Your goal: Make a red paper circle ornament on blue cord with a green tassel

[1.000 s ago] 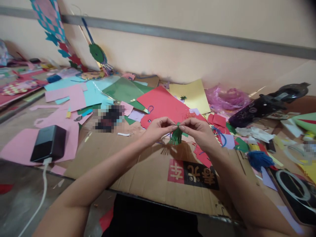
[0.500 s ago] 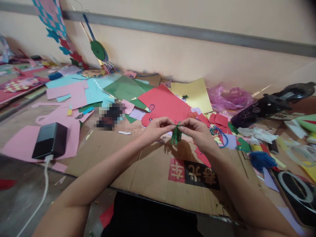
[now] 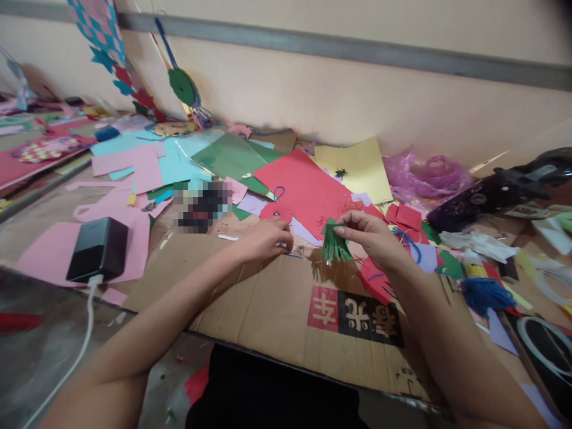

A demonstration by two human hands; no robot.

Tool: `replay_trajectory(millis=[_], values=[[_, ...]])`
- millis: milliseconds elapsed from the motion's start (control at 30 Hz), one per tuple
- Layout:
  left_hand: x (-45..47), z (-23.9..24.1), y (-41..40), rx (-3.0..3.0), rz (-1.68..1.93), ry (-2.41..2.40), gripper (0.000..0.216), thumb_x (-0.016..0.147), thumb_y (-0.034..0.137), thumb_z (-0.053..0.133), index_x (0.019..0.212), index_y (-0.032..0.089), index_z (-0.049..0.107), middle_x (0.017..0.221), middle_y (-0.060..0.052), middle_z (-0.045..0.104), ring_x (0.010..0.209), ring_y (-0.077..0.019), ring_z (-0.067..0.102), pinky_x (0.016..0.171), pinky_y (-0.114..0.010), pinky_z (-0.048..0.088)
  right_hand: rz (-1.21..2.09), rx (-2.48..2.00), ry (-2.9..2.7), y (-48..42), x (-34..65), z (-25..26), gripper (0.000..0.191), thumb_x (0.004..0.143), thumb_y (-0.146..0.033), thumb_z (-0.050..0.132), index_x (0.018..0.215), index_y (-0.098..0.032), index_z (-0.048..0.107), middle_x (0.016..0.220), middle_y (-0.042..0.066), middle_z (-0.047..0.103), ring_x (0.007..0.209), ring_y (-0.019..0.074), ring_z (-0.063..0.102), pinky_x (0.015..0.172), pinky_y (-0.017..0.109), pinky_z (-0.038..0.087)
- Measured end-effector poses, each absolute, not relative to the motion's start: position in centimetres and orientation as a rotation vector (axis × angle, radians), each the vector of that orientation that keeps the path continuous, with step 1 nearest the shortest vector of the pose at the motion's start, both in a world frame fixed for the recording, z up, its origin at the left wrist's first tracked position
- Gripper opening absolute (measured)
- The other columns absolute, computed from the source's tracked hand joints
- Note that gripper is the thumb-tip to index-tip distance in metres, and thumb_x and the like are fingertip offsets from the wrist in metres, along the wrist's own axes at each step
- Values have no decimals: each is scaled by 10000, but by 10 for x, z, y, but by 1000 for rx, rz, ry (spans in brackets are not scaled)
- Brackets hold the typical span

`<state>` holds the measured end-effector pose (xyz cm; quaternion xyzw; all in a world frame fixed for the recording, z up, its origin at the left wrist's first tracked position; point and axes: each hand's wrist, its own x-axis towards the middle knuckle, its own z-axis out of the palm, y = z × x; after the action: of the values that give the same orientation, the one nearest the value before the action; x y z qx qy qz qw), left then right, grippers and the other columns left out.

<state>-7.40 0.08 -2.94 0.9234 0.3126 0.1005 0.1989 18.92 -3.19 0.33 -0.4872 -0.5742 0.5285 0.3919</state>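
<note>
My right hand (image 3: 369,238) pinches the top of a small green paper piece cut into a fringe (image 3: 333,243) and holds it just above the flattened cardboard sheet (image 3: 268,310). The fringe strips hang down and fan out. My left hand (image 3: 267,238) is off the green piece and rests low on the cardboard to its left. Its fingers are curled, their tips beside small blue scraps (image 3: 292,253); what they pinch, if anything, is hidden.
Red (image 3: 304,185), yellow (image 3: 357,170), green (image 3: 227,158) and pink paper sheets (image 3: 134,170) litter the far side. A black power bank (image 3: 98,247) with a white cable lies left. A black glue gun (image 3: 487,193), blue yarn tassel (image 3: 485,295) and tape roll (image 3: 543,339) lie right.
Both hands held the green fringe together before. My left hand has let go and dropped to the cardboard; my right hand alone holds the fringe, which has spread open.
</note>
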Motion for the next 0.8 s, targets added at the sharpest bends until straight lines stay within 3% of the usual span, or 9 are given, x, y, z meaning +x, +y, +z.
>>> replay_trajectory(millis=[233,533,800], values=[[-79,-25,3,2535,276,842,164,867,201,570,898,223,729,933,-56,651,910,-201,583,765,-303,378,1390,-1250,-1460,-30,192,2,348,661,-475,821,767,-192,648,739,16,666,667,149,603,651,301,511],[-71,-28,5,2643,209,875,105,809,149,636,785,220,709,884,-51,646,903,-210,559,786,-313,348,1391,-1251,-1422,-30,192,0,349,632,-451,840,760,-189,650,741,14,669,680,150,610,668,304,511],[-77,-19,4,2428,325,972,123,792,146,540,792,203,649,776,-21,663,772,-182,577,713,-281,375,1357,-1247,-1453,-27,197,-4,358,659,-483,824,774,-198,640,768,20,673,717,162,623,721,330,525]])
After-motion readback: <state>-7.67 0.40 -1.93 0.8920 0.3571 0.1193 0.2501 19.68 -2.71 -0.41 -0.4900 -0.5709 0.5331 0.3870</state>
